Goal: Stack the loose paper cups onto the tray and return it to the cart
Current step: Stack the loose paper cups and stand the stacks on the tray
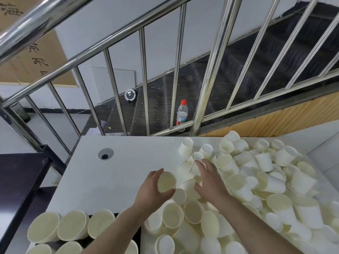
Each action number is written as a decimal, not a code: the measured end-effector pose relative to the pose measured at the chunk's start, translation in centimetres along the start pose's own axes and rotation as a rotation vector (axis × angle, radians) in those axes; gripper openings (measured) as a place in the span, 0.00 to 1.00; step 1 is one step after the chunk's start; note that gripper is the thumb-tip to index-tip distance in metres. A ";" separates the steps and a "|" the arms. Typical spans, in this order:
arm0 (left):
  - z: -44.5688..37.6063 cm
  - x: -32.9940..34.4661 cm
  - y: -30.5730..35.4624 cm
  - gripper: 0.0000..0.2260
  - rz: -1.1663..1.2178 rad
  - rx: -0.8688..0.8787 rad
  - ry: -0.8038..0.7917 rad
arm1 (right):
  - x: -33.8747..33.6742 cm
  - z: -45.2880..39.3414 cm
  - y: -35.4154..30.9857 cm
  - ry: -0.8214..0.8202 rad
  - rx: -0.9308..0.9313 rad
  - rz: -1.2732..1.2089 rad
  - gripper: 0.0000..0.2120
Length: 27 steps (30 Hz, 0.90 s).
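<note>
The left hand [153,187] curls around one paper cup [166,182] near its rim; the right hand [209,178] is spread over the loose cups [266,180]; they seem light and easy to crush, so hold the wall gently.

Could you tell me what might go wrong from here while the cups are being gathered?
The loose cup pile reaches the table's far edge by the railing, so nudged cups could roll onto the stairs. The right hand reaching into the heap may scatter some. The left hand grips one cup near its rim, which could crush.
</note>
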<state>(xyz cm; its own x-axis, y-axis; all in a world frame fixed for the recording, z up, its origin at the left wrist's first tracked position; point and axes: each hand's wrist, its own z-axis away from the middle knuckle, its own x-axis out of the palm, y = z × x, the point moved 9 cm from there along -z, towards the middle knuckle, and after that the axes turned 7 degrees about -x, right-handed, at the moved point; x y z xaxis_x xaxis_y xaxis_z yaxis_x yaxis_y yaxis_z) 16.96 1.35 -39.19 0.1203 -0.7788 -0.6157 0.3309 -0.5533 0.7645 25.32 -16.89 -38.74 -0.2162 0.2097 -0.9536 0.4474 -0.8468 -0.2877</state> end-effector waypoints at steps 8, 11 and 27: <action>-0.1 -0.2 -0.9 0.37 -0.018 -0.005 -0.033 | 1.6 -3.7 2.0 -0.062 0.130 0.119 0.38; -0.3 -0.3 -0.9 0.36 -0.018 0.002 -0.039 | 1.7 -4.3 2.3 -0.061 0.133 0.156 0.37; 1.8 -1.1 0.0 0.34 -0.011 0.034 0.040 | -0.7 -0.1 -3.2 0.059 -0.123 -0.340 0.43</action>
<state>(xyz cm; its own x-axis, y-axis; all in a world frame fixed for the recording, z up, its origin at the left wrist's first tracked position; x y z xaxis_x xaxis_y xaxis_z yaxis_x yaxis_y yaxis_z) 15.15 1.68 -38.11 0.1542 -0.7607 -0.6305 0.3007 -0.5717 0.7633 24.12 -14.29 -37.20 -0.3216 0.5004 -0.8038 0.4605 -0.6591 -0.5946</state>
